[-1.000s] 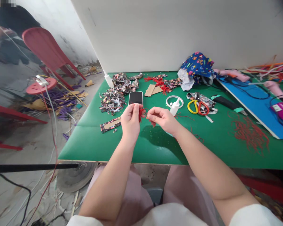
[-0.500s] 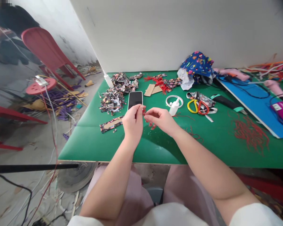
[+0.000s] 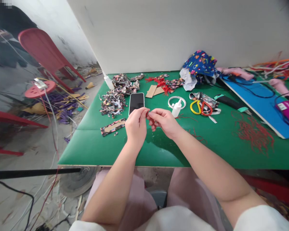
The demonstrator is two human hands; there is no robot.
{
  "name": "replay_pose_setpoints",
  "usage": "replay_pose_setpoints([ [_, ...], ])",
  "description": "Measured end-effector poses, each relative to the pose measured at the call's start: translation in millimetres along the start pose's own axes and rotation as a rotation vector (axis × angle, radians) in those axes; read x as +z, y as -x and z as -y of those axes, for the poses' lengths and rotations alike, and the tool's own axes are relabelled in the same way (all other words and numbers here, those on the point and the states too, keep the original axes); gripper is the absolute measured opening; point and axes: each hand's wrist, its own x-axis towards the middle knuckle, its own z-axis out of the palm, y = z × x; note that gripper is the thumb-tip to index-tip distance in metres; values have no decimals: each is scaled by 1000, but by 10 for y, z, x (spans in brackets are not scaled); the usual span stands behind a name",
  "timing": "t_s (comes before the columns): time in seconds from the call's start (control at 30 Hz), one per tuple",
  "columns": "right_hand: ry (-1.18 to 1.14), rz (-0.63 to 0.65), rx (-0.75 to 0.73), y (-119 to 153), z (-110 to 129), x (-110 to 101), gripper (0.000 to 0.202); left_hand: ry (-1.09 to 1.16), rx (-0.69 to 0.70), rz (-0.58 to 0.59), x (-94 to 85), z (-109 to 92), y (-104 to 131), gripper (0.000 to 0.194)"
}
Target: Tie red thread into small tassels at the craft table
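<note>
Over the green tabletop, my left hand pinches a bit of red string between thumb and forefinger. My right hand meets it from the right, its thumb and forefinger pressed together at the same string, the other fingers curled below. Most of the string is hidden by the fingers. Just behind the left hand lies a phone with a dark screen. A flower-patterned fabric strip with a cardboard middle rests left of that hand. Beyond my right hand stands a small white squeeze bottle.
Scissors and a utility knife lie to the right, near tangled red strings. Fabric scraps, cardboard pieces and another white bottle sit farther back. A blue board covers the right side.
My right thumb and forefinger have closed together at the red string, where they were slightly apart before. The left hand keeps its pinch. The whole view has shifted a little.
</note>
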Motion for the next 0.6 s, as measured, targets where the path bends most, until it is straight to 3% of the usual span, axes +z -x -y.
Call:
replay_pose_setpoints([
  [0.3, -42, -57, -87, -26, -13, -5, 16, 62, -20, -34, 10, -55, 36, 21],
  [0.5, 53, -40, -147, -19, -16, -17, 18, 76, 30, -82, 5, -73, 52, 21],
  [0.6, 120, -44, -151, -5, 2, -22, 20, 90, 6, -53, 4, -55, 42, 22],
])
